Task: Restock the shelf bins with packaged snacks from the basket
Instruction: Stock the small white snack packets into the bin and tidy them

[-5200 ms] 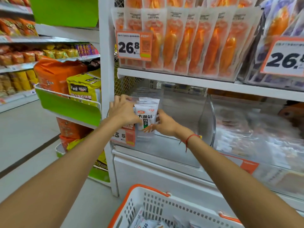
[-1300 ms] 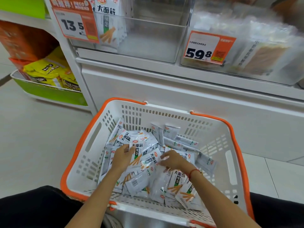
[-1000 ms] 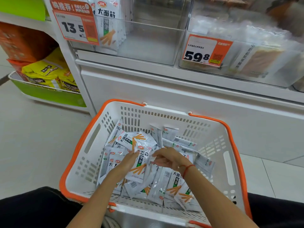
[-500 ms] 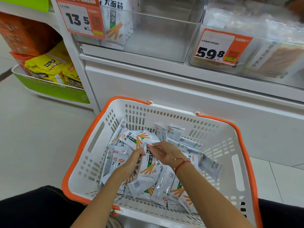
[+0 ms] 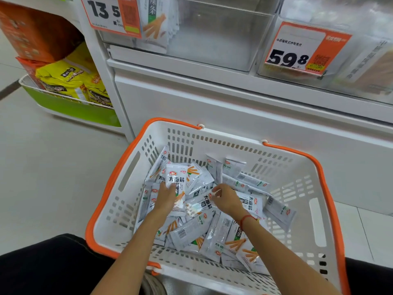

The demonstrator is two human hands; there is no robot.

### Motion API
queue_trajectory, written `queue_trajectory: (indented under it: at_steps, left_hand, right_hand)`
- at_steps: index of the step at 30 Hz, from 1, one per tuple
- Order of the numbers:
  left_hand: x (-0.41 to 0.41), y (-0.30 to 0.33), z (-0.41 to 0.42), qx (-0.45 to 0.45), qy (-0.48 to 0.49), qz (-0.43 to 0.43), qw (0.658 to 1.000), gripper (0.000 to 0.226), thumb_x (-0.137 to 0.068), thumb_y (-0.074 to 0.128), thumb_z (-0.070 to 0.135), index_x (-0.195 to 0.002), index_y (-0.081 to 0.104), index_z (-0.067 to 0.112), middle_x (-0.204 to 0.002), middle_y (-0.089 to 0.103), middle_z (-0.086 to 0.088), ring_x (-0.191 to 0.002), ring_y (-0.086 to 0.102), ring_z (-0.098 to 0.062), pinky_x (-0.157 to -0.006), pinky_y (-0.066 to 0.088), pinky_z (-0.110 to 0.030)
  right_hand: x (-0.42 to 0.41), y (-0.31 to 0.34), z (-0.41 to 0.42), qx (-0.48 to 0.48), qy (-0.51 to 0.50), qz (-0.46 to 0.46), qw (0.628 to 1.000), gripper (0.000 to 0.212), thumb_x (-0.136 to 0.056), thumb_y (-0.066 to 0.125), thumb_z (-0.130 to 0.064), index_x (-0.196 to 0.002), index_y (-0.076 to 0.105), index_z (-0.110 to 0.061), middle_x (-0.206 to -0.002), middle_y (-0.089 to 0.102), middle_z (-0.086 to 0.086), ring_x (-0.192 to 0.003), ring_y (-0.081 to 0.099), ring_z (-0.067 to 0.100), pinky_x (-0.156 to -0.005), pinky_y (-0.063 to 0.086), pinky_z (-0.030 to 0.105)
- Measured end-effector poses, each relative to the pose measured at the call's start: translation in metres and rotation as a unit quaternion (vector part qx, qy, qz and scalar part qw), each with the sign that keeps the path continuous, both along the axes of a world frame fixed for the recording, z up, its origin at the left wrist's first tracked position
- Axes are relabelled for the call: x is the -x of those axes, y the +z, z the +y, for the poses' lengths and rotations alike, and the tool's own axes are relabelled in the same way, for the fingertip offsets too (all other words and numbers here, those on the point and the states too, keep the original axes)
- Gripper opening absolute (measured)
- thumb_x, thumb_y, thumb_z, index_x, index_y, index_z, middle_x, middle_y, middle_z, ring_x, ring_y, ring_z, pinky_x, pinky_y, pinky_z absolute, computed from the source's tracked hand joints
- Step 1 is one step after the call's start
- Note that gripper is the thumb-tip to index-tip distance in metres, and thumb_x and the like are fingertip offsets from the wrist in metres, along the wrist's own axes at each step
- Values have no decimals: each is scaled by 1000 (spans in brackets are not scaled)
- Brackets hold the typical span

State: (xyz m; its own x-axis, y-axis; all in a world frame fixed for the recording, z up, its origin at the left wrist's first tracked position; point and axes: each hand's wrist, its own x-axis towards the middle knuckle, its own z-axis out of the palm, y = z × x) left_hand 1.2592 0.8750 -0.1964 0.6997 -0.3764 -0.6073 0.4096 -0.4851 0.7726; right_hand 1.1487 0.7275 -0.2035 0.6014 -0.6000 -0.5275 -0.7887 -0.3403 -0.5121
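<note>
Far left, yellow snack bags (image 5: 72,81) sit in a green-fronted side tray (image 5: 70,107) on the floor-level rack. Above it, a 13.5 price tag (image 5: 110,14) hangs on the clear shelf bin (image 5: 212,39), which has a few white packets (image 5: 156,20) stood up at its left end.

Down in the white basket (image 5: 131,201) with the orange rim, a pile of snack packets (image 5: 212,231) covers the bottom. Left hand (image 5: 167,199) grips one upright packet (image 5: 176,179) near the basket's left wall, fingers curled round it. Right hand (image 5: 225,201), with a red string on the wrist, pinches the top corner of another packet (image 5: 201,204) mid-basket. On the right, a 59.8 tag (image 5: 297,50) marks the next bin.
</note>
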Motion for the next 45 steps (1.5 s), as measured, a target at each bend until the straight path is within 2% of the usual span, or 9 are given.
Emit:
queue_trajectory:
  at_steps: [6, 18, 24, 27, 34, 37, 40, 43, 45]
  left_hand:
    - [1, -7, -4, -5, 16, 69, 997, 42, -102, 31, 25, -140, 32, 8, -138, 40, -9, -131, 36, -28, -106, 28, -40]
    - [2, -8, -6, 9, -12, 82, 997, 38, -99, 40, 18, -136, 40, 9, -132, 52, -13, -120, 50, -32, -104, 39, -52]
    - [0, -5, -4, 38, 41, 63, 996, 46, -98, 40, 19, -144, 32, 16, -141, 46, -12, -123, 48, -32, -105, 38, -54]
    - [0, 6, -4, 65, 78, 72, 992, 39, -99, 40, 17, -138, 40, 16, -135, 50, -13, -120, 51, -32, -104, 40, -52]
    - [10, 32, -6, 89, 39, 67, 993, 46, -101, 37, 13, -147, 28, 13, -152, 29, -9, -139, 29, -26, -109, 24, -38]
    - [9, 31, -9, 103, 37, 78, 991, 50, -101, 37, 13, -149, 23, 15, -156, 21, -6, -142, 23, -24, -112, 21, -38]
    - [10, 32, -12, 107, 20, 78, 991, 47, -101, 36, 9, -146, 27, 14, -150, 30, 0, -131, 36, -20, -97, 35, -22]
    - [14, 28, -12, 94, -17, 103, 990, 42, -101, 37, 14, -143, 37, 12, -141, 43, -5, -126, 44, -27, -96, 37, -23]
    - [13, 26, -10, 90, -27, 141, 985, 39, -99, 37, 25, -133, 52, 13, -126, 58, -14, -113, 54, -32, -96, 43, -39]
  right_hand:
    - [1, -25, 14, 50, 75, 86, 992, 67, -89, 60, -26, -144, 24, -11, -141, 33, 16, -132, 33, 34, -105, 37, 41]
    - [11, 5, 0, 35, 8, -55, 998, 21, -85, 69, -28, -85, 50, -19, -88, 54, 0, -77, 54, 15, -69, 43, 27]
    - [1, 75, -17, -73, 62, -101, 990, 46, -85, 61, -1, -120, 40, -22, -68, 60, 2, -55, 61, 15, -50, 47, 21]
    - [-10, 99, -13, -36, 116, -118, 986, 20, -87, 58, -5, -103, 62, -17, -69, 62, 0, -54, 60, 9, -53, 47, 15]
    - [-34, 115, -3, -167, 283, 123, 936, 37, -87, 67, -17, -119, 62, 0, -128, 62, 1, -103, 63, 12, -86, 53, 22]
    - [-36, 106, -10, -124, 319, 151, 927, 27, -93, 59, -17, -116, 65, -3, -109, 71, 7, -72, 64, 5, -79, 53, 29]
    - [-38, 99, -17, -103, 275, 93, 952, 32, -89, 63, -35, -103, 71, -8, -68, 62, 0, -50, 42, 10, -55, 40, 20]
    - [-42, 88, -21, -100, 138, -17, 985, 38, -85, 67, -36, -110, 70, -7, -87, 70, 6, -52, 55, 21, -66, 52, 17]
    - [-44, 79, -20, -91, 57, -98, 989, 37, -83, 71, -26, -109, 70, 0, -94, 69, 7, -50, 55, 1, -53, 44, 4]
